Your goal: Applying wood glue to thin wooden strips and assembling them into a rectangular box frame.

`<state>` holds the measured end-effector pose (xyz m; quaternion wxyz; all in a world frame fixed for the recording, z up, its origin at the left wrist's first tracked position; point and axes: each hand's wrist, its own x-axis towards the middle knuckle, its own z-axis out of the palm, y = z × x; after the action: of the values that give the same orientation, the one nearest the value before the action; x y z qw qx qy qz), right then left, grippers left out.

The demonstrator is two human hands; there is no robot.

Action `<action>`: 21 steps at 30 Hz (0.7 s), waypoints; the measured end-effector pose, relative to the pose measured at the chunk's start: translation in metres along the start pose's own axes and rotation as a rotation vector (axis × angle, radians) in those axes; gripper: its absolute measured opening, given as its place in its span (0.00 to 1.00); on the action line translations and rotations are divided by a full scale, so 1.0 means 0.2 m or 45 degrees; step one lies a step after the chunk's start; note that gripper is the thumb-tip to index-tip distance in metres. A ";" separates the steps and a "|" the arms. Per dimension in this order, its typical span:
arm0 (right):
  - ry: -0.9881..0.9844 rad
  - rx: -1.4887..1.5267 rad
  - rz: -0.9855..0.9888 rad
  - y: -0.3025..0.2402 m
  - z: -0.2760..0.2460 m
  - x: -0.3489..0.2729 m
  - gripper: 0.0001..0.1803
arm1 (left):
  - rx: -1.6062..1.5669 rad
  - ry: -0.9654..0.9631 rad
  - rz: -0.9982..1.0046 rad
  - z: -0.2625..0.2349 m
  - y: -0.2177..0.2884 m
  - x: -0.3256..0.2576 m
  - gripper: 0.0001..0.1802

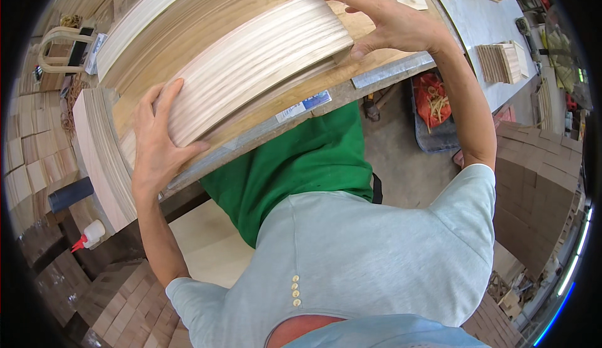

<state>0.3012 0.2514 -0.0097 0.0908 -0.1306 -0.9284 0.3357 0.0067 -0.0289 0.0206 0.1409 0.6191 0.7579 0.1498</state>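
A stack of thin pale wooden strips (263,56) lies at a slant across the workbench in front of me. My left hand (157,135) clasps its left part, with fingers over the far side and thumb along the near edge. At the other end, my right hand (392,22) spans the stack's width. Its fingertips are at the far corner and its thumb is by the near corner, with a gap between palm and wood. Behind this stack, more long strips (182,9) are piled. Another strip stack (103,153) stands left of my left hand.
A bluish-white table (464,28) on the right bears small wood stacks (498,63). Below the bench's metal-edged front (401,69) sits a dark bin (436,138) with a red bag. A glue bottle (93,234) is at lower left. Block piles (533,185) flank me.
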 end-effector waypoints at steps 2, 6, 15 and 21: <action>-0.025 0.012 0.032 0.00 0.01 0.01 0.58 | 0.034 0.005 -0.008 0.02 0.00 0.00 0.57; -0.080 0.055 0.060 -0.01 0.00 0.01 0.56 | 0.056 0.022 0.000 0.03 0.02 0.01 0.57; -0.136 0.099 0.026 -0.06 -0.01 0.02 0.54 | 0.103 0.066 0.067 0.03 -0.04 -0.03 0.57; -0.082 -0.011 0.145 -0.07 0.01 0.04 0.60 | 0.172 0.073 0.053 -0.24 -0.32 -0.24 0.65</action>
<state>0.2914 0.2429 -0.0012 0.0412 -0.1726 -0.9234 0.3404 -0.0601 -0.0905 0.0407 0.0740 0.6381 0.7571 0.1190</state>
